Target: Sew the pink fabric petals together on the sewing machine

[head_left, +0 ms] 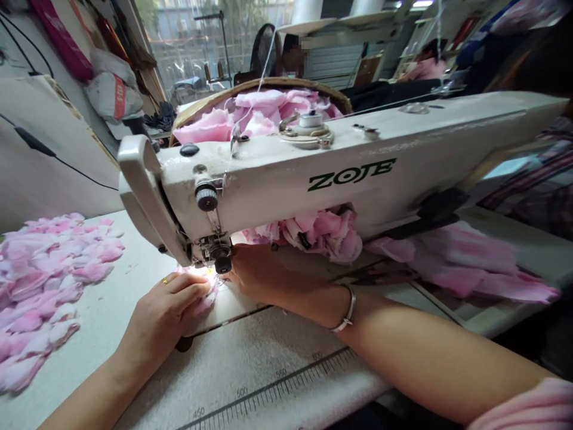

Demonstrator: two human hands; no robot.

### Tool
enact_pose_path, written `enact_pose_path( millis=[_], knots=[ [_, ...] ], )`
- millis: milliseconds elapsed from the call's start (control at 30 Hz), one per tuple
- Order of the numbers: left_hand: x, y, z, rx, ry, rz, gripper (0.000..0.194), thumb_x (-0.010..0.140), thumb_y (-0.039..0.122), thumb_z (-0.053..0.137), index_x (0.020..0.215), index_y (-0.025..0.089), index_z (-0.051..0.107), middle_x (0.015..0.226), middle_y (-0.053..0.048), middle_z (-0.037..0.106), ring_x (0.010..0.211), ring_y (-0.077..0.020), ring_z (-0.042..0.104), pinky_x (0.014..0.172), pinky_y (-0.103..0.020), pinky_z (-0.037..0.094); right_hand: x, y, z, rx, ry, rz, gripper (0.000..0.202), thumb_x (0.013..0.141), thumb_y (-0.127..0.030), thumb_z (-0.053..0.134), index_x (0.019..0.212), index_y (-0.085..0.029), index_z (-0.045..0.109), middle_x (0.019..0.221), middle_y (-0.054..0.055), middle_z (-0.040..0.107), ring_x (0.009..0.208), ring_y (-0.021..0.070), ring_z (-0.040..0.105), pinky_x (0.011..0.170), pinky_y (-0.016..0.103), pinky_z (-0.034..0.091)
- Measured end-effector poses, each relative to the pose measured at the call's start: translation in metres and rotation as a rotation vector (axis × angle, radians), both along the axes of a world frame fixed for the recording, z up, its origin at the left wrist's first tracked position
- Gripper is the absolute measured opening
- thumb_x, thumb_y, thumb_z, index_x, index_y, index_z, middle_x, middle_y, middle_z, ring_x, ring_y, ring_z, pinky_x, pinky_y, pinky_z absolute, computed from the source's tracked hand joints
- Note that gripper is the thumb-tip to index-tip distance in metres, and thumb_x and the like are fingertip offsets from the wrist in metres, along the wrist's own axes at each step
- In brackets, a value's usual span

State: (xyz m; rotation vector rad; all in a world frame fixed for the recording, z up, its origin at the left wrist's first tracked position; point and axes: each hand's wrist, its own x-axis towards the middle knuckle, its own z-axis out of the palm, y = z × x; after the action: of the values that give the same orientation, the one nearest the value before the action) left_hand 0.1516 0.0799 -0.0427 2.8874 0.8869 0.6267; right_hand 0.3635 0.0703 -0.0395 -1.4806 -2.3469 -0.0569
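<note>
The left hand [172, 301] pinches a small pink fabric piece [206, 295] between thumb and fingers, right by the needle area of a white sewing machine [264, 173] marked ZOJE. The right hand [259, 272] reaches in under the machine's arm on the other side of the needle area; its fingers are curled and partly hidden behind the machine's parts, so whether it grips the fabric cannot be told. The fabric lies under the needle area, lit by a bright lamp glow.

Just beyond the right hand, beneath the machine's arm, sits a bunched heap of pink fabric [324, 236]. Further right, more pink cloth [474, 260] lies spread on the surface [268, 382], which has a printed ruler scale [282, 382] along its near edge. On the left of the surface is a broad pile of pink and white pieces [45, 286].

Behind the machine stands a round, brown-rimmed basket [233, 89] filled with crumpled pink fabric [264, 107]. In the background, a person in pink [430, 63] is seen.
</note>
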Motion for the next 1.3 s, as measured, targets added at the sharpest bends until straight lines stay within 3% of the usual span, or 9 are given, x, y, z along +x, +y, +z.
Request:
enact_pose_path(
  millis=[133, 367, 533, 733, 900, 1033, 1167, 1300],
  knots=[
    [0.000, -0.001, 0.000, 0.073, 0.070, -0.037, 0.023, 0.096, 0.028, 0.043, 0.109, 0.022, 0.062, 0.107, -0.002, 0.065, 0.096, -0.0187, 0.057, 0.088, -0.037, 0.045, 0.003, -0.003, 0.006, -0.010, 0.014, 0.007, 0.011, 0.084, -0.025, 0.057, 0.081, -0.018, 0.065, 0.082, 0.003, 0.069, 0.069, 0.0157, 0.059, 0.051, 0.030, 0.023],
    [-0.001, -0.005, -0.002, 0.152, 0.197, -0.058, 0.025, 0.097, 0.024, 0.038, 0.113, 0.019, 0.057, 0.110, -0.004, 0.063, 0.096, -0.0209, 0.056, 0.086, -0.040, 0.047, 0.012, -0.012, 0.022, -0.233, 0.112, -0.128, 0.014, 0.082, -0.027, 0.056, 0.072, -0.019, 0.062, 0.076, 0.001, 0.065, 0.064, 0.0130, 0.054, 0.052, 0.028, 0.026],
    [-0.001, -0.007, -0.003, 0.137, 0.208, -0.030, 0.023, 0.097, 0.023, 0.038, 0.110, 0.018, 0.056, 0.116, -0.003, 0.060, 0.099, -0.0206, 0.055, 0.088, -0.040, 0.048, 0.001, -0.009, 0.016, -0.198, 0.109, -0.191, 0.014, 0.081, -0.026, 0.054, 0.077, -0.019, 0.065, 0.075, 0.003, 0.066, 0.066, 0.0157, 0.058, 0.053, 0.029, 0.028],
    [-0.002, -0.006, -0.007, 0.053, 0.170, -0.037, 0.029, 0.098, 0.023, 0.034, 0.117, 0.022, 0.056, 0.118, -0.003, 0.061, 0.102, -0.0205, 0.056, 0.092, -0.039, 0.047, -0.004, -0.008, 0.009, -0.144, 0.105, -0.143, 0.017, 0.085, -0.023, 0.050, 0.079, -0.019, 0.066, 0.073, 0.004, 0.066, 0.064, 0.0160, 0.058, 0.054, 0.029, 0.031],
    [-0.002, -0.006, -0.006, 0.035, 0.136, -0.039, 0.031, 0.097, 0.023, 0.034, 0.118, 0.022, 0.056, 0.120, -0.002, 0.062, 0.103, -0.0194, 0.057, 0.094, -0.037, 0.046, -0.002, -0.008, 0.007, -0.087, 0.048, -0.101, 0.020, 0.088, -0.023, 0.046, 0.088, -0.017, 0.065, 0.084, 0.006, 0.068, 0.070, 0.0177, 0.061, 0.055, 0.029, 0.034],
    [-0.001, -0.007, -0.007, 0.062, 0.140, -0.044, 0.029, 0.098, 0.025, 0.034, 0.116, 0.019, 0.057, 0.124, -0.003, 0.060, 0.107, -0.0203, 0.056, 0.094, -0.038, 0.046, 0.005, -0.013, 0.021, -0.184, 0.059, -0.108, 0.016, 0.086, -0.025, 0.051, 0.083, -0.018, 0.065, 0.085, 0.006, 0.068, 0.074, 0.0173, 0.060, 0.060, 0.028, 0.035],
    [0.001, -0.007, -0.007, 0.097, 0.136, -0.059, 0.031, 0.098, 0.016, 0.031, 0.118, 0.019, 0.054, 0.122, -0.004, 0.062, 0.107, -0.0187, 0.057, 0.093, -0.036, 0.047, 0.009, -0.018, 0.039, -0.314, 0.059, -0.182, 0.012, 0.082, -0.021, 0.053, 0.079, -0.019, 0.064, 0.083, 0.003, 0.067, 0.072, 0.0145, 0.058, 0.057, 0.027, 0.031],
    [0.002, -0.008, -0.005, 0.168, 0.155, -0.063, 0.030, 0.096, 0.012, 0.033, 0.116, 0.019, 0.054, 0.117, -0.004, 0.064, 0.102, -0.0189, 0.059, 0.088, -0.035, 0.048, 0.008, -0.018, 0.040, -0.312, 0.083, -0.213, 0.010, 0.079, -0.019, 0.054, 0.078, -0.019, 0.064, 0.082, 0.002, 0.067, 0.072, 0.0142, 0.058, 0.057, 0.027, 0.030]
  ],
)
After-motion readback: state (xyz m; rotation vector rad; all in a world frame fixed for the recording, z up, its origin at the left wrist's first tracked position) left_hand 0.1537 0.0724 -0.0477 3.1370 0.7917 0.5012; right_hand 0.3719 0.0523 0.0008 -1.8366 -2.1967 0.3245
